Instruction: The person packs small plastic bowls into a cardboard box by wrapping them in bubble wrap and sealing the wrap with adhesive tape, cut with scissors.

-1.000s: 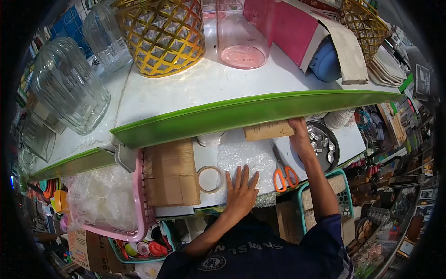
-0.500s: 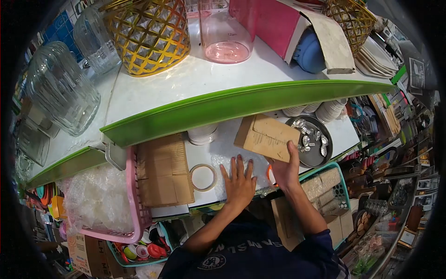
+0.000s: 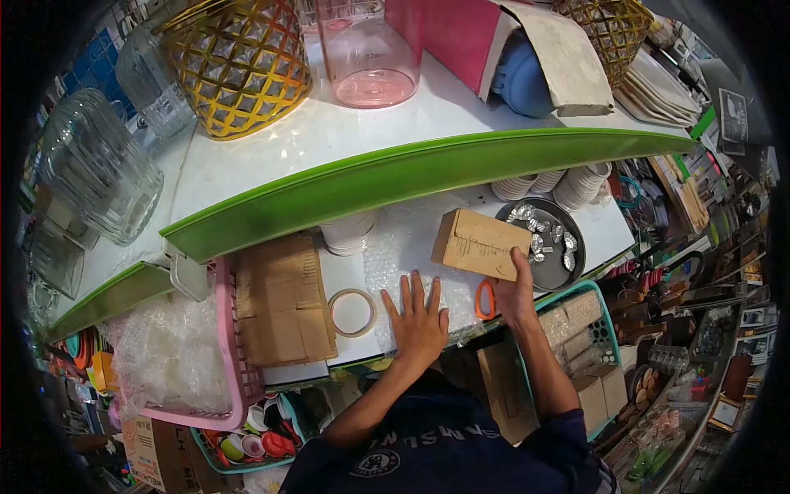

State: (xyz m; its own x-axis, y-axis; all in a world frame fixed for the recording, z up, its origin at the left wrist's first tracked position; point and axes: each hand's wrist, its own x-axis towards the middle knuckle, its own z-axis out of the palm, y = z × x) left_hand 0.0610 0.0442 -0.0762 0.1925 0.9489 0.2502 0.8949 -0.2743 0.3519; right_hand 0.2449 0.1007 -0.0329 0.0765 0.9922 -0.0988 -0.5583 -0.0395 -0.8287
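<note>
My left hand (image 3: 418,326) lies flat with fingers spread on a sheet of bubble wrap (image 3: 392,255) on the white lower shelf. In my right hand (image 3: 517,295) is a small brown cardboard box (image 3: 482,244), gripped at its right end and held above the wrap. Orange scissors handles (image 3: 485,300) show between my hands. Left of my left hand lies a roll of tape (image 3: 352,313), and beyond it a folded piece of cardboard (image 3: 284,305).
A green-edged upper shelf (image 3: 411,169) overhangs the work surface. Behind the box sit a dark round pan (image 3: 568,262) with foil pieces and stacked white cups (image 3: 583,188). A pink basket (image 3: 234,379) stands left, a teal basket (image 3: 611,317) right.
The box in my right hand has turned somewhat and shifted slightly right relative to the wrap. More of the orange scissors handles now shows. The camera view has shifted a little.
</note>
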